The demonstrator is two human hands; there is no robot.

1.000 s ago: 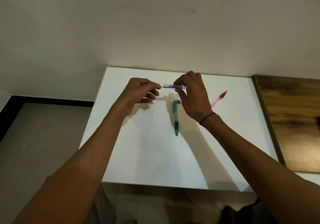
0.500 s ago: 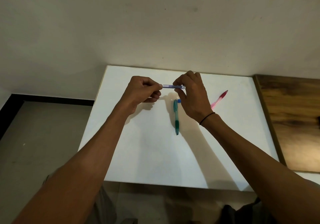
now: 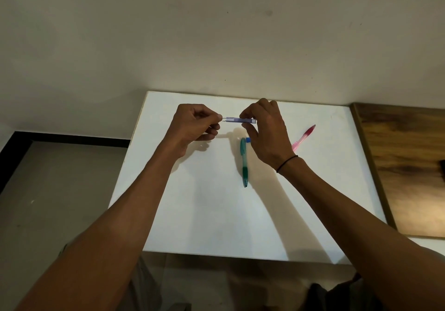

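Observation:
A short translucent blue pen barrel [image 3: 237,120] is held level above the white table [image 3: 216,219]. My right hand [image 3: 267,132] pinches its right end between thumb and fingers. My left hand [image 3: 193,123] pinches something thin at the barrel's left tip; what it is cannot be made out. Below the barrel a green pen [image 3: 244,163] lies on the table, pointing toward me, with a small blue piece [image 3: 248,139] at its far end. A pink pen [image 3: 304,137] lies to the right, partly hidden by my right hand.
The white table stands against a pale wall. A dark wooden surface [image 3: 409,166] adjoins the table on the right. Grey floor [image 3: 48,202] lies to the left, below the table edge.
My left hand has curled tighter and drawn slightly left at the barrel's tip. The right hand and the pens on the table have hardly moved.

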